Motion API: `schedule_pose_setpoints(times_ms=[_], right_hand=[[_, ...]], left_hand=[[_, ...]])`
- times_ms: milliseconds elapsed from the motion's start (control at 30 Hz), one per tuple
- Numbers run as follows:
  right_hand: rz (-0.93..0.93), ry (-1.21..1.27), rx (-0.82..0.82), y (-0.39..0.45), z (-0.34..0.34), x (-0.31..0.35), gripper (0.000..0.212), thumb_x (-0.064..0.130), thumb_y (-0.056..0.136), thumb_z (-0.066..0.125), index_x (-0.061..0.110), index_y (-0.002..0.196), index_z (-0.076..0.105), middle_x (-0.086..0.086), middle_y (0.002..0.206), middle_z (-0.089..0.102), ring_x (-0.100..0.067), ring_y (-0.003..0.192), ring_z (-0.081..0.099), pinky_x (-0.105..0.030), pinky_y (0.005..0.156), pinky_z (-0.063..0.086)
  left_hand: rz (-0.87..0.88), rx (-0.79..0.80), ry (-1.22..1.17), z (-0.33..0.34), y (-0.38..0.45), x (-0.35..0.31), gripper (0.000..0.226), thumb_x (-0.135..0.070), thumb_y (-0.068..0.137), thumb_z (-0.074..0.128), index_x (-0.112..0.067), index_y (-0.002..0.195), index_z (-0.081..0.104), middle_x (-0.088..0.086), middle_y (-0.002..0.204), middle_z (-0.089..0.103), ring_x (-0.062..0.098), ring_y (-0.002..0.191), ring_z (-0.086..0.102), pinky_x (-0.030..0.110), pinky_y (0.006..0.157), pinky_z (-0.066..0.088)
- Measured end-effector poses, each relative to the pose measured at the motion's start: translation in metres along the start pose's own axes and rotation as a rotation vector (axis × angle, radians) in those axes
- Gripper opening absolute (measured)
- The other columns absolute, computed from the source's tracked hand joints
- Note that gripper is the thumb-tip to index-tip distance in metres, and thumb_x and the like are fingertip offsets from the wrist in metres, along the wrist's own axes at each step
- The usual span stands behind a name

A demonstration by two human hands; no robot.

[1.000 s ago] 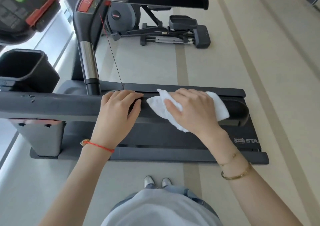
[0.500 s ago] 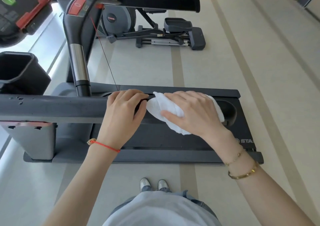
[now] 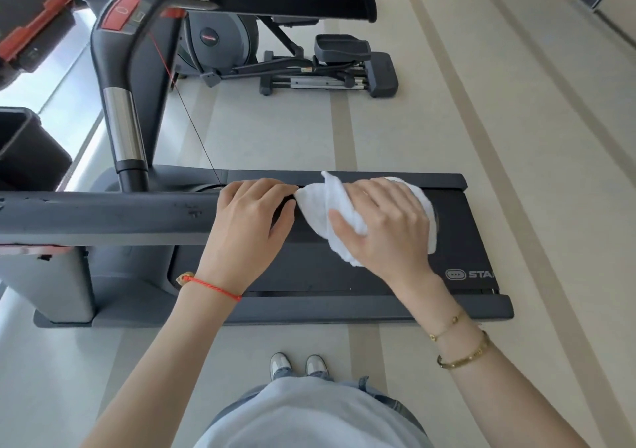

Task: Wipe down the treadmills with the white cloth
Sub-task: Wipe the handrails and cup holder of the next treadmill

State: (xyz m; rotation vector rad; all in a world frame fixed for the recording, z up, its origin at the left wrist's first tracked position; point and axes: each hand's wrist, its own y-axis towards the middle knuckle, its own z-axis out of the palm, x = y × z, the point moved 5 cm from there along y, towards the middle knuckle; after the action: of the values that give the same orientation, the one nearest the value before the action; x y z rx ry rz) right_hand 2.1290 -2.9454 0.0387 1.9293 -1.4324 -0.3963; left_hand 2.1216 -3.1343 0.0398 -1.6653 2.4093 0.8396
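A white cloth (image 3: 323, 213) is seen mid-frame against a dark grey treadmill (image 3: 344, 310). Red buttons (image 3: 120, 12) are shown upper left. A red cord (image 3: 210, 287) and gold bracelets (image 3: 463, 356) are worn. The floor (image 3: 516, 138) is beige, striped tan.

White cloth (image 3: 318, 212) bunched on the dark handrail (image 3: 103, 213) (scuffed foam). Treadmill (image 3: 344, 268) deck below, black belt.
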Motion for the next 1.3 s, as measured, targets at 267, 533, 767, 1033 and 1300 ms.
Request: schedule_pose_setpoints(times_ms=[267, 533, 767, 1033, 1300], right_hand=[[0.648, 0.401, 0.081, -0.017, -0.011, -0.091, 0.042, 0.058, 0.089, 0.045, 0.023, 0.071, 0.060, 0.009, 0.065, 0.060, -0.011, 0.062, 0.055, -0.032, 0.056, 0.042], [0.562, 0.525, 0.108, -0.033, -0.008, -0.092, 0.021, 0.051, 0.088, 0.054, 0.032, 0.084, 0.061, 0.015, 0.082, 0.062, -0.006, 0.080, 0.060, -0.023, 0.072, 0.046], [0.769, 0.766, 0.353, -0.021, -0.002, -0.108, 0.025, 0.057, 0.087, 0.056, 0.037, 0.081, 0.071, 0.014, 0.075, 0.068, -0.011, 0.081, 0.064, -0.034, 0.082, 0.052], [0.053, -0.019, 0.257, 0.001, -0.007, -0.053, 0.042, 0.058, 0.092, 0.042, 0.024, 0.094, 0.067, 0.010, 0.085, 0.066, -0.014, 0.078, 0.060, -0.024, 0.059, 0.034], [-0.180, -0.028, 0.234, 0.023, 0.035, 0.032, 0.045, 0.052, 0.098, 0.037, 0.018, 0.090, 0.066, 0.003, 0.076, 0.063, -0.021, 0.063, 0.057, -0.032, 0.056, 0.042]], left_hand=[[0.010, 0.042, -0.003, 0.016, 0.009, -0.023, 0.029, -0.025, 0.099, 0.046, -0.018, 0.116, 0.068, -0.005, 0.110, 0.069, 0.020, 0.103, 0.061, 0.035, 0.104, 0.034], [-0.003, 0.048, 0.015, 0.026, 0.011, -0.034, 0.029, -0.028, 0.099, 0.048, -0.018, 0.117, 0.068, -0.004, 0.111, 0.069, 0.022, 0.102, 0.063, 0.038, 0.104, 0.035], [-0.009, 0.032, 0.020, 0.027, 0.008, -0.035, 0.030, -0.027, 0.099, 0.047, -0.017, 0.118, 0.067, -0.003, 0.112, 0.069, 0.022, 0.103, 0.062, 0.038, 0.102, 0.036], [-0.020, 0.006, 0.019, 0.021, 0.006, -0.023, 0.035, -0.025, 0.098, 0.046, -0.013, 0.127, 0.063, 0.001, 0.114, 0.068, 0.025, 0.110, 0.059, 0.041, 0.107, 0.038], [-0.095, -0.046, 0.051, -0.015, -0.014, 0.030, 0.032, -0.025, 0.099, 0.046, -0.014, 0.122, 0.066, 0.001, 0.115, 0.069, 0.026, 0.109, 0.061, 0.044, 0.106, 0.039]])
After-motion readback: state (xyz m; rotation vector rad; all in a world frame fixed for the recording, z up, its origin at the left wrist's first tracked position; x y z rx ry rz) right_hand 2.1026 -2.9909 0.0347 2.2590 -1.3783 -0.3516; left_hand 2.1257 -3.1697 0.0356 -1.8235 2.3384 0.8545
